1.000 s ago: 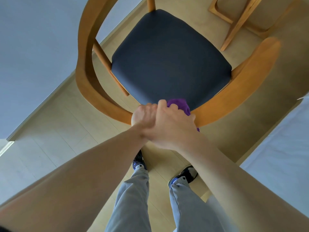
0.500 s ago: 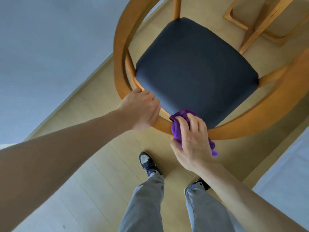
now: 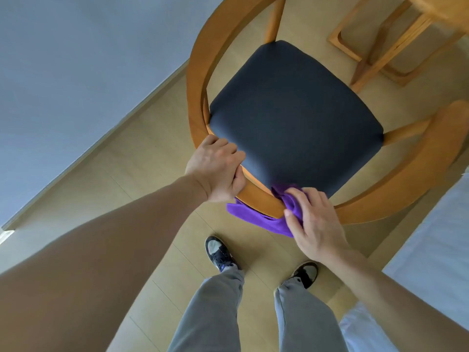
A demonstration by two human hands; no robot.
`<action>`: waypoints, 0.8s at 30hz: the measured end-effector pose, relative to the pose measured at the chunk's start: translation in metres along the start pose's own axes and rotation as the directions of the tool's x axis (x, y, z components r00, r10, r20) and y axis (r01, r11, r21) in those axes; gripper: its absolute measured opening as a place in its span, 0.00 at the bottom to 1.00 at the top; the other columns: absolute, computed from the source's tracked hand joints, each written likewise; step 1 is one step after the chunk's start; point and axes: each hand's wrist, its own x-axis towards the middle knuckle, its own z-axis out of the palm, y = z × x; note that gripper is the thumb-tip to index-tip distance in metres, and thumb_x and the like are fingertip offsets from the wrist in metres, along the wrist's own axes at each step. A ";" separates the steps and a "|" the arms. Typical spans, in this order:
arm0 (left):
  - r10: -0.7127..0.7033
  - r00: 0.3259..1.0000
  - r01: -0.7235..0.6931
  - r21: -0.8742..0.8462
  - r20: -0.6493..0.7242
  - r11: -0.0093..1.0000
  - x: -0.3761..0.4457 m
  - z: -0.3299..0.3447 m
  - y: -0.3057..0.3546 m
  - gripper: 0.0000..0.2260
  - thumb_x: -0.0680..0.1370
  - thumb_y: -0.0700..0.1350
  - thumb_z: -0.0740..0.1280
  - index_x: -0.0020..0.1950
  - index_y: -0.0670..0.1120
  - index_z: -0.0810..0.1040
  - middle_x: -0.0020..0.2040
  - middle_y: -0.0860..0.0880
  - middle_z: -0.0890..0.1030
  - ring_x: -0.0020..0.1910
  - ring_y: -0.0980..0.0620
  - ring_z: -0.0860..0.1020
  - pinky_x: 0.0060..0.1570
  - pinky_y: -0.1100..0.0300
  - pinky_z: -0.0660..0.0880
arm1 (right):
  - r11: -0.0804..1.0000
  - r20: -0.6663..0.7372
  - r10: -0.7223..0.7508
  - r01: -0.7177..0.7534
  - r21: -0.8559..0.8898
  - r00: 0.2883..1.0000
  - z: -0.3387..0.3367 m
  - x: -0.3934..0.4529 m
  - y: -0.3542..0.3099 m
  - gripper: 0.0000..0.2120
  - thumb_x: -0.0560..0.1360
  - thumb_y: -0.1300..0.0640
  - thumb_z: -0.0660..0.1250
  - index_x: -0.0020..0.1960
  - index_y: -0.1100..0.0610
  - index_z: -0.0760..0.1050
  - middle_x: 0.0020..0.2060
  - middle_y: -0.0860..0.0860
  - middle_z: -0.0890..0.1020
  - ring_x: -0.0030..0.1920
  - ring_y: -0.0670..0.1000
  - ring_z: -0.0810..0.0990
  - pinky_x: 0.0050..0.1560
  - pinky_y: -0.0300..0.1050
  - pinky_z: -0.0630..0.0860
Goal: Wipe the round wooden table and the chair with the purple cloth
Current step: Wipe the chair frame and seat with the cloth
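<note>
**Purple cloth on the chair's curved back rail**

Grey trouser legs, two of them, fill the bottom of the head view, ending in two dark-and-white sneakers (image 3: 220, 253) planted on the pale wooden floor (image 3: 142, 174). Two bare forearms reach forward above them.

One purple cloth (image 3: 256, 216) is in play. The right hand (image 3: 313, 222) holds it bunched against the chair (image 3: 291, 118), fingers curled over the top of the curved wooden rail (image 3: 261, 199) and thumb pressing the fabric on the near side. Part of the cloth is wrapped over the rail under that hand; the rest hangs as a flat flap below the rail, stretching leftward until it touches the underside of the left hand (image 3: 217, 168).

That left hand grips the same rail just beside the cloth, fingers folded over the top edge toward the seat and thumb tucked underneath. The two hands sit near each other, with a short bare stretch of rail between them.

Beyond the rail lies the single dark cushioned seat (image 3: 291, 110), ringed by the one continuous wooden hoop that sweeps round both sides. Two wooden struts show: one upright at the far left of the seat, one at the right joining the hoop.

Farther off, at top right, stands the wooden base (image 3: 380, 47) of the table, with a blurred edge of its top (image 3: 446, 8) in the corner. White fabric (image 3: 436, 237) lines the right edge; a blue-grey wall (image 3: 76, 59) fills the left.
</note>
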 end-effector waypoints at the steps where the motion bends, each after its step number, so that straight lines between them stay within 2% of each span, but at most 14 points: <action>1: 0.013 1.000 -0.013 -0.004 0.002 1.000 0.000 -0.001 0.000 0.17 0.75 0.52 0.50 0.39 0.44 0.73 0.36 0.46 0.76 0.39 0.43 0.72 0.52 0.47 0.69 | 1.000 -0.005 0.025 -0.025 -0.001 1.000 -0.002 0.001 -0.001 0.22 0.81 0.45 0.54 0.65 0.58 0.74 0.55 0.55 0.76 0.51 0.56 0.74 0.52 0.59 0.76; 6: 0.046 0.999 -0.046 -0.038 -0.004 0.998 0.001 -0.002 -0.005 0.16 0.72 0.53 0.53 0.39 0.44 0.74 0.35 0.46 0.76 0.36 0.42 0.72 0.48 0.47 0.71 | 0.996 -0.123 0.043 -0.032 0.087 0.991 0.009 0.049 -0.082 0.19 0.81 0.45 0.53 0.58 0.56 0.74 0.52 0.54 0.75 0.48 0.57 0.73 0.52 0.56 0.73; 9: 0.021 0.999 -0.024 -0.079 -0.032 0.997 0.001 0.001 -0.004 0.14 0.72 0.52 0.56 0.41 0.44 0.76 0.36 0.47 0.77 0.36 0.42 0.74 0.46 0.48 0.71 | 0.987 -0.216 0.128 -0.103 0.125 0.968 0.017 0.070 -0.118 0.20 0.81 0.44 0.51 0.57 0.57 0.72 0.52 0.55 0.75 0.48 0.57 0.73 0.51 0.56 0.73; 11: 0.024 0.999 -0.028 -0.097 -0.041 0.995 0.000 0.001 -0.004 0.15 0.71 0.53 0.56 0.40 0.44 0.75 0.35 0.47 0.77 0.35 0.42 0.73 0.45 0.49 0.71 | 0.994 -0.231 0.074 -0.053 0.097 0.970 0.019 0.064 -0.112 0.20 0.81 0.45 0.51 0.60 0.58 0.72 0.53 0.55 0.75 0.48 0.58 0.73 0.51 0.56 0.74; 14: 0.037 0.999 -0.040 -0.101 -0.035 0.994 -0.001 -0.003 -0.003 0.14 0.72 0.51 0.54 0.39 0.42 0.73 0.35 0.44 0.76 0.36 0.40 0.73 0.47 0.47 0.71 | 0.993 -0.164 -0.085 0.096 0.061 0.983 0.017 0.039 -0.067 0.22 0.84 0.46 0.50 0.67 0.59 0.71 0.57 0.57 0.75 0.51 0.60 0.74 0.54 0.57 0.75; 19: 0.021 0.999 -0.026 -0.110 -0.044 0.994 -0.002 -0.003 -0.001 0.13 0.74 0.50 0.53 0.38 0.43 0.71 0.35 0.45 0.74 0.35 0.41 0.71 0.48 0.46 0.71 | 0.999 -0.100 0.023 -0.019 0.040 0.995 0.008 0.009 -0.002 0.22 0.83 0.48 0.49 0.63 0.60 0.75 0.53 0.55 0.78 0.48 0.58 0.75 0.49 0.60 0.75; 21: 0.026 0.998 -0.034 -0.126 -0.061 0.991 -0.003 0.000 -0.001 0.12 0.74 0.50 0.54 0.38 0.43 0.71 0.34 0.45 0.74 0.35 0.41 0.71 0.47 0.46 0.71 | 0.999 -0.087 0.036 -0.036 0.008 0.996 0.007 0.019 -0.016 0.21 0.83 0.48 0.48 0.59 0.57 0.76 0.50 0.54 0.77 0.45 0.58 0.74 0.48 0.59 0.74; 24: 0.030 0.995 -0.043 -0.148 -0.094 0.988 -0.002 0.003 -0.003 0.13 0.74 0.50 0.54 0.37 0.43 0.70 0.34 0.45 0.74 0.35 0.41 0.72 0.46 0.45 0.71 | 1.000 -0.139 0.019 -0.020 -0.007 0.990 0.008 0.049 -0.066 0.19 0.82 0.48 0.48 0.55 0.57 0.75 0.47 0.55 0.77 0.45 0.58 0.74 0.47 0.57 0.73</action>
